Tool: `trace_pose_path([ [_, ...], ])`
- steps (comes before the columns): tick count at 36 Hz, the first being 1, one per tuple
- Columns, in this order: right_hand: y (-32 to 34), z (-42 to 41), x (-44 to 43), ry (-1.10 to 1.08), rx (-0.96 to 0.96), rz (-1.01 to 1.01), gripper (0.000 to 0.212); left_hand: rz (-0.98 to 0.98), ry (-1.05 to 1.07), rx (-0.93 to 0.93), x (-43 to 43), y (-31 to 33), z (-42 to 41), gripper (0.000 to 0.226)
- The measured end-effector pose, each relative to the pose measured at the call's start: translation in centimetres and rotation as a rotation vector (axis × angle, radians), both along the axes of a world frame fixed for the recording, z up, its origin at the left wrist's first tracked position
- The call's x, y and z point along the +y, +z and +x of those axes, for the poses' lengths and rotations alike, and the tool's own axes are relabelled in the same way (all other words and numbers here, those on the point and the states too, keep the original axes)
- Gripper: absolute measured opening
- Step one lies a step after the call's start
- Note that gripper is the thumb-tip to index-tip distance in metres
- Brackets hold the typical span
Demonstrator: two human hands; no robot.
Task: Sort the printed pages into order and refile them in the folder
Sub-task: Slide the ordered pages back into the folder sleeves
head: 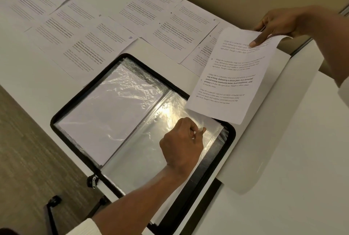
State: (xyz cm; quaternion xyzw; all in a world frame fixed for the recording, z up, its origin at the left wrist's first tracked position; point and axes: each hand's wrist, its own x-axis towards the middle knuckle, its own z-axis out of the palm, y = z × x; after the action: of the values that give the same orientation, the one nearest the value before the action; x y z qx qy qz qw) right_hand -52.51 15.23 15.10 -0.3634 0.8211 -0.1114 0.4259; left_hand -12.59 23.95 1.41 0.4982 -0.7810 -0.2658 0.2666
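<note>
Our left hand (pixel 181 141) pinches the sleeve (pixel 147 151) edge inside the open folder (pixel 232 136); our right hand (pixel 277 24) grips a page (pixel 232 78) above the folder's far-right corner. Risk: the sleeve mouth slips closed and the page corner crumples.

bare left hand (pixel 181 141) and right hand (pixel 273 24), forearms uncovered. white left sleeve (pixel 85 228) pushed up the arm, soft-looking cuff. white right sleeve (pixel 344 91) barely in frame.
</note>
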Motion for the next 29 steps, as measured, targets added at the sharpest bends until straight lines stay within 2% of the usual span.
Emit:
trace_pose_path([
  [11,-3.3,2.7,-2.7,-0.018,-0.052,-0.007,0.022,-0.163,-0.068,-0.027,-0.3,0.4,0.2,0.032],
  [15,-4.1,3.1,-2.8,-0.033,-0.057,-0.001,0.033,-0.175,-0.077,-0.025,-0.3,0.6,0.6,0.031],
  [29,-5.2,3.5,-2.3,-0.114,-0.095,-0.103,0.033,-0.264,-0.113,-0.078,-0.1,1.1,1.2,0.025],
])
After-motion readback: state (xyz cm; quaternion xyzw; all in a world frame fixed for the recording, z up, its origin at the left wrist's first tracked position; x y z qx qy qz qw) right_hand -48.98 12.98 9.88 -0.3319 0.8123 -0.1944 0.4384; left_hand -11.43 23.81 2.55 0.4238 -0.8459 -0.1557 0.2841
